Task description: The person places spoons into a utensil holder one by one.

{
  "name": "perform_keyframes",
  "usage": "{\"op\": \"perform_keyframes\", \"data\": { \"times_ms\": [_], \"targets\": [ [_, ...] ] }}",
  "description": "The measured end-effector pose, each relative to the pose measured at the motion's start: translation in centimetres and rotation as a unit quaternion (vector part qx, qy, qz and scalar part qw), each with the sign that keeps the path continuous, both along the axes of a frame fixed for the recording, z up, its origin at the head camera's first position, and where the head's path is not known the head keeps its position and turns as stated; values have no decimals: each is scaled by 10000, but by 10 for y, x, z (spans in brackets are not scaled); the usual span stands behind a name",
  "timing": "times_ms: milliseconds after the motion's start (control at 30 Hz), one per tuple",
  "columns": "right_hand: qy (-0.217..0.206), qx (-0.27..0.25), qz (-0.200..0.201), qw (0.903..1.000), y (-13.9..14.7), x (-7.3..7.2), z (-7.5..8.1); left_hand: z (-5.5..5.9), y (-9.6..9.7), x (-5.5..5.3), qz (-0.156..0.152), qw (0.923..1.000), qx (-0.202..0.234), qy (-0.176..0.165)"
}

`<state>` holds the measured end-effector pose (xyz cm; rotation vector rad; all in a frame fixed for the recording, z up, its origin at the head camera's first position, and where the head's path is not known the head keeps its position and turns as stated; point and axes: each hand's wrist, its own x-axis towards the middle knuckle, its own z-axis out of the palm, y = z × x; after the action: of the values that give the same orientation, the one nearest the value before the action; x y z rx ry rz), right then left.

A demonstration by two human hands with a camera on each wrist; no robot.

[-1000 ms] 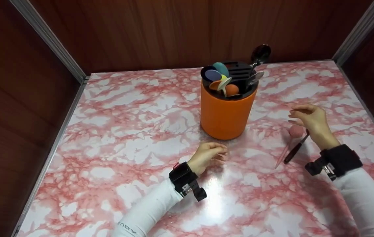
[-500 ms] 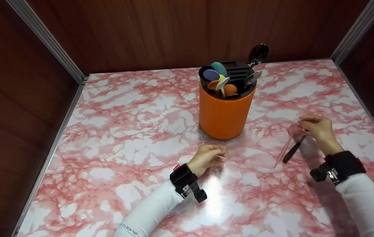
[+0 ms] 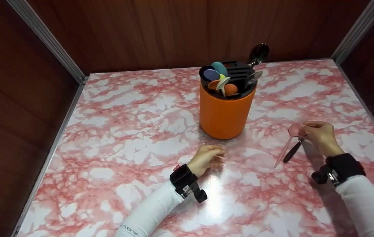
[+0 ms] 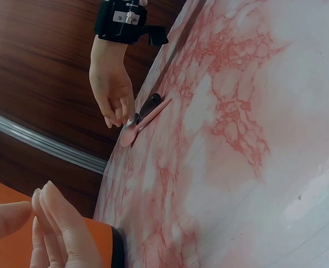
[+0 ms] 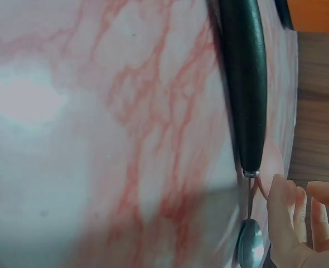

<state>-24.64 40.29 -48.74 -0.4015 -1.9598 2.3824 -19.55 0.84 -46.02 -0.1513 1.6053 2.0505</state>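
Observation:
A pink spoon [image 3: 294,130] and a black-handled metal spoon [image 3: 293,151] lie side by side on the right part of the table. My right hand [image 3: 321,135] is at their bowl ends, its fingertips close by the bowls. In the right wrist view the metal spoon's bowl [image 5: 251,245] shows beside the fingers [image 5: 281,212], with a gap between fingers and thumb. My left hand [image 3: 206,158] hangs loosely curled in front of the orange utensil holder [image 3: 224,115], holding nothing; its fingers [image 4: 61,223] overlap the holder in the left wrist view.
Several colourful utensils stand in the holder's black top, along with a dark ladle-like spoon [image 3: 259,52] that sticks up highest. The pink-and-white marbled table [image 3: 124,131] is bounded by dark wood panels [image 3: 157,33] at the back and sides.
My right hand has come down and slightly right, toward the bowl ends of the two spoons. The left hand stays nearly still.

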Motion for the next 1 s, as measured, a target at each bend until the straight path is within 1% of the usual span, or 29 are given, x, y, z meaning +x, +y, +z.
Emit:
{"op": "perform_keyframes", "data": {
  "times_ms": [167,267,367,433,533,600,700,767,900,1000],
  "targets": [
    [-186,-15,120,9998,-24,14,28,-1,0,0,-12,10000,42,-29],
    [-212,-151,251,9993,-33,20,38,-1,-1,1,5,9999,89,-57],
    [-228,-154,344,9990,-36,22,42,-1,-2,1,6,9999,122,-90],
    [-216,-58,438,9988,-37,22,41,-1,-2,2,0,9999,131,-100],
    [-186,332,592,9975,-39,22,39,-1,-2,2,29,9998,172,-124],
    [-175,698,671,9951,-40,22,38,-2,-3,2,51,9997,206,-138],
    [-210,1441,821,9859,-41,21,38,-2,-3,2,91,9995,240,-156],
    [-247,1864,982,9772,-42,21,37,-2,-3,2,97,9996,226,-135],
    [-257,2554,1225,9587,-43,21,38,-3,-3,3,121,9996,200,-130],
    [-261,3012,1279,9446,-47,21,37,-4,-3,2,140,9996,197,-151]
  ]
}}
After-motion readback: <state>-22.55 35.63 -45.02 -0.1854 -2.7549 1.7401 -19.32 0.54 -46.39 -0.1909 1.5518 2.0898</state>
